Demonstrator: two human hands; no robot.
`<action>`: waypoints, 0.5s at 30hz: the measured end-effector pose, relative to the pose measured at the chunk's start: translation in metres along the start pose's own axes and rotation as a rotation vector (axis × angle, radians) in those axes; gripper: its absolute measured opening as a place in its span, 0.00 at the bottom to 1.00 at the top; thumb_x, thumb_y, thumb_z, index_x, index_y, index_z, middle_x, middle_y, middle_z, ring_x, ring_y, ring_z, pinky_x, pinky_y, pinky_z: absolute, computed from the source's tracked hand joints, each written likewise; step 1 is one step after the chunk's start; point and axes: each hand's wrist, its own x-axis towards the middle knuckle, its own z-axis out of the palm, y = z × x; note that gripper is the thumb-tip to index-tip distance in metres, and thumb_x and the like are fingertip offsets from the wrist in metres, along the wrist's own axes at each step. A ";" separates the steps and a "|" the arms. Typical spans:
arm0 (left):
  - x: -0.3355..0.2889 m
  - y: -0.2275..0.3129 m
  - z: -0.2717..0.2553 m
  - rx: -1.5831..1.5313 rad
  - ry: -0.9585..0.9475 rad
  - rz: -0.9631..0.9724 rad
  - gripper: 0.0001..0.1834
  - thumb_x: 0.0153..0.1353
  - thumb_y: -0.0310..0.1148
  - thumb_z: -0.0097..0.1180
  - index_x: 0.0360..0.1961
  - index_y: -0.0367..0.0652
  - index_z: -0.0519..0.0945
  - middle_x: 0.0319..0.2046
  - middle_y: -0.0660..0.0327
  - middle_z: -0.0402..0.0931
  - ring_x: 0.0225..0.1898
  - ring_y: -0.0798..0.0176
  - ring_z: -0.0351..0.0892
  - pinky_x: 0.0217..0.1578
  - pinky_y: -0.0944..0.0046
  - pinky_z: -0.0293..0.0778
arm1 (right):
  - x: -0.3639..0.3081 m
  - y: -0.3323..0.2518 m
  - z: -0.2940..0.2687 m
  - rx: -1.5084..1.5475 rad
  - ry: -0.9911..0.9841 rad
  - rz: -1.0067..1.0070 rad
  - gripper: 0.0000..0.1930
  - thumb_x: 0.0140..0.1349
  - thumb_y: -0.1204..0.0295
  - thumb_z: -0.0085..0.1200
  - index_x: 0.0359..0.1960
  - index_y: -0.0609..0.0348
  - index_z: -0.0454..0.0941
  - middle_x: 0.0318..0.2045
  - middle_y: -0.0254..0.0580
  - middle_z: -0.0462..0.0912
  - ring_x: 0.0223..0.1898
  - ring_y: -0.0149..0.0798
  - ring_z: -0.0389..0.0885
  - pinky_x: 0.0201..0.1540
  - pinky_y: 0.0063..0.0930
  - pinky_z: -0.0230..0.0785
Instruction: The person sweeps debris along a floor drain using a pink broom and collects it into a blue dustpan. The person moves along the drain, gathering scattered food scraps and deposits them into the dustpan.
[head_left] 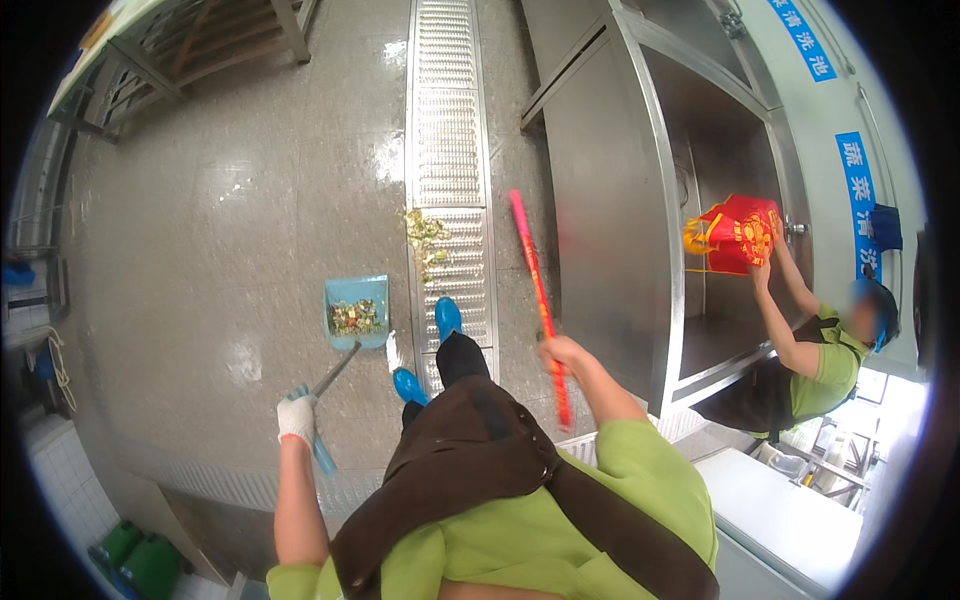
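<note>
My left hand (297, 415), in a white glove, is closed around the long handle of a blue dustpan (340, 287). The pan rests on the wet floor, and scraps of vegetable (356, 317) lie inside it. My right hand (562, 353) is bare and grips a long red stick (535, 265) with a pink end pointing away from me. No brush head shows on the stick. More leafy scraps (426, 240) are scattered across the metal drain grate (446, 130), ahead of my blue shoes. A small white thing (393, 352) lies between the pan and my feet.
At the right, a co-worker (825, 360) holds a red and yellow cloth or bag (740, 235) over a steel sink (715, 320). A metal table (150, 65) stands far left. Green containers (150, 565) sit near left, and a white-topped surface (780, 500) near right.
</note>
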 end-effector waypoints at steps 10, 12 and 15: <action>-0.007 0.004 0.002 0.000 -0.010 -0.010 0.04 0.40 0.26 0.48 0.19 0.38 0.68 0.10 0.61 0.63 0.08 0.67 0.62 0.07 0.66 0.59 | -0.035 -0.006 0.152 0.480 -0.356 0.008 0.11 0.46 0.79 0.43 0.09 0.55 0.59 0.04 0.33 0.58 0.04 0.30 0.57 0.07 0.24 0.49; -0.006 0.003 0.002 -0.009 -0.001 -0.013 0.04 0.40 0.26 0.48 0.19 0.37 0.68 0.10 0.62 0.62 0.08 0.67 0.62 0.07 0.66 0.59 | -0.047 -0.024 0.114 0.507 -0.230 -0.010 0.11 0.45 0.79 0.44 0.09 0.56 0.60 0.04 0.33 0.58 0.03 0.30 0.56 0.06 0.23 0.47; -0.008 0.003 0.002 -0.004 0.002 0.013 0.05 0.40 0.26 0.49 0.20 0.37 0.68 0.09 0.62 0.61 0.08 0.68 0.61 0.08 0.67 0.58 | -0.038 -0.050 0.080 0.227 -0.279 -0.079 0.12 0.44 0.79 0.44 0.07 0.57 0.59 0.04 0.35 0.59 0.04 0.31 0.58 0.06 0.23 0.49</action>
